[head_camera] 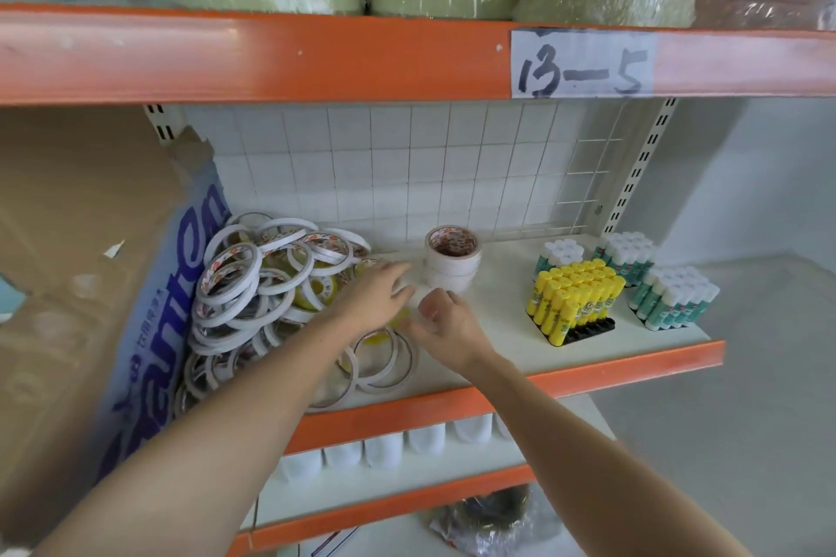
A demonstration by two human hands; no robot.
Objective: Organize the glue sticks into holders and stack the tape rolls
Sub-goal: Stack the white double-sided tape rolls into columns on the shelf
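Note:
A loose pile of white tape rolls [253, 285] lies at the left of the middle shelf [506, 330], with a few flat rolls [382, 360] near its front edge. A short stack of white tape rolls [452, 267] stands upright behind my hands. My left hand [375, 298] reaches over the pile with straight fingers, their tips close to the stack. My right hand [445, 323] hovers just right of it with curled fingers; blur hides whether it holds anything. Yellow glue sticks [574, 294] stand in a black holder [588, 330]. Green-and-white glue sticks [674, 298] stand further right.
A torn cardboard box [90, 262] leans against the pile on the left. Two more green glue stick groups [626, 253] stand at the back right. An orange beam [271, 54] with plastic-wrapped bundles hangs overhead. White containers [384, 448] line the shelf below.

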